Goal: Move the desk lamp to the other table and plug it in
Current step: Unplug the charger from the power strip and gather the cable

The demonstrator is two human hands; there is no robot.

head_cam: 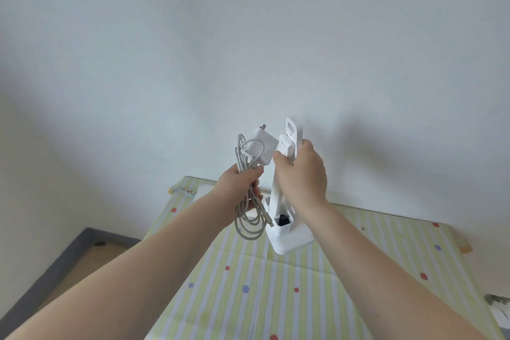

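Note:
A white desk lamp (pixel 287 232) with a boxy base and folded arm is over a table (pixel 345 279) covered in a yellow-striped, dotted cloth. Whether its base touches the cloth I cannot tell. My right hand (pixel 302 171) grips the top of the lamp's folded arm near the hinge. My left hand (pixel 241 188) holds a coiled white cable (pixel 248 218) with a white plug adapter (pixel 260 150) sticking up above the fist, its prongs pointing up. The loose cable loops hang beside the lamp base.
A plain white wall stands right behind the table. To the left, lower down, are a wooden floor (pixel 91 262) and a grey skirting strip (pixel 41 287). A small white object (pixel 202 190) lies at the table's far left corner.

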